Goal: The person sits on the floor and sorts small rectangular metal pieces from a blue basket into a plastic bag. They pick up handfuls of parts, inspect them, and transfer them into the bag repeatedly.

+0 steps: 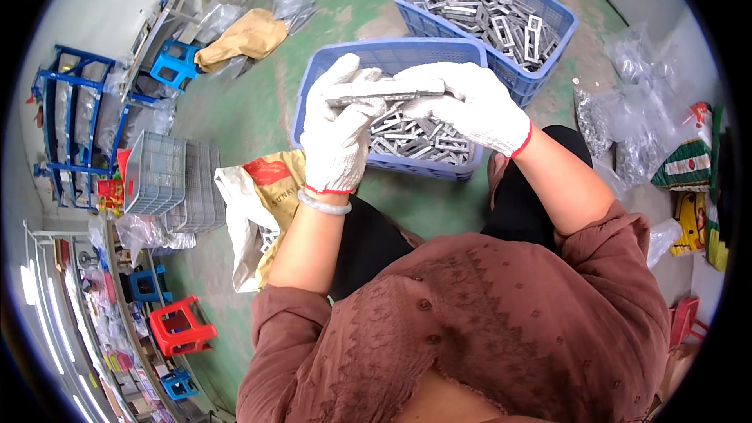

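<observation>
My left hand (pixel 341 121) and my right hand (pixel 474 102), both in white knitted gloves with red cuffs, grip a grey metal bar-like part (pixel 392 91) from its two ends. The part lies level between them, its long side facing me. Right below is a blue plastic crate (pixel 427 168) holding many similar grey rectangular metal frames (pixel 419 137). The held part hangs above these, apart from them. My fingers are closed round the ends, so the tips of the part are partly hidden.
A second blue crate (pixel 521 78) of metal frames stands beyond, to the right. Left of my knees sits an open yellow-and-white sack (pixel 270 180). Grey crates (pixel 157 176), a red stool (pixel 180 327) and shelving line the left. Plastic bags (pixel 646 121) lie at the right.
</observation>
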`<state>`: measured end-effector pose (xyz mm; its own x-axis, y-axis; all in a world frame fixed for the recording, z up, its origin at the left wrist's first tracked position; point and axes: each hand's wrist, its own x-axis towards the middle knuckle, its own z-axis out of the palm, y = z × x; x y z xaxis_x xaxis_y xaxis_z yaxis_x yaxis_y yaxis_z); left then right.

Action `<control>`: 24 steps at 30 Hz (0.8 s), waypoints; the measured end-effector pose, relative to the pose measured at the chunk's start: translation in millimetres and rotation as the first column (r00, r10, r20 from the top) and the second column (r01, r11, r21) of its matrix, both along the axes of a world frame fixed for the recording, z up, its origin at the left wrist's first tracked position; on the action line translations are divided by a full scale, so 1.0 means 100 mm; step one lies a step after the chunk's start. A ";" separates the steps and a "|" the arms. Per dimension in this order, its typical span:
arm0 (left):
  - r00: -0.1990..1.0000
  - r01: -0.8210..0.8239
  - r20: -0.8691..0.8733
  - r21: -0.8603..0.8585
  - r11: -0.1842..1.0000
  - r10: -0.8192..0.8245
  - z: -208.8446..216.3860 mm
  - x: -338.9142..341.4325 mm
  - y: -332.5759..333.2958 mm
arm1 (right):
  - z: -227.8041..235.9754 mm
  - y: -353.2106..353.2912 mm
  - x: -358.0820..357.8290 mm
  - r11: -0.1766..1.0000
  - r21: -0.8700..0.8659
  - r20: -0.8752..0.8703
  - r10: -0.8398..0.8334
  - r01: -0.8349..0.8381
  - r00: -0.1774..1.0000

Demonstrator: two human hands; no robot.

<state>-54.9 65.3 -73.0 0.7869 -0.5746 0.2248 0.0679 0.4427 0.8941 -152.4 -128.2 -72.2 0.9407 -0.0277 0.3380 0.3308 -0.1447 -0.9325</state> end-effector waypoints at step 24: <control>0.968 0.213 0.064 0.287 0.934 -0.241 0.01 -0.02 -0.34 | -0.06 -0.64 -0.19 0.990 0.123 -0.096 -0.049 0.061 0.994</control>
<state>-56.9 31.3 -72.0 0.6104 -0.7857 0.1005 0.0445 0.1607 0.9860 -170.9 -191.9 -78.5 0.9636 -0.1171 0.2403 0.2372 -0.0398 -0.9706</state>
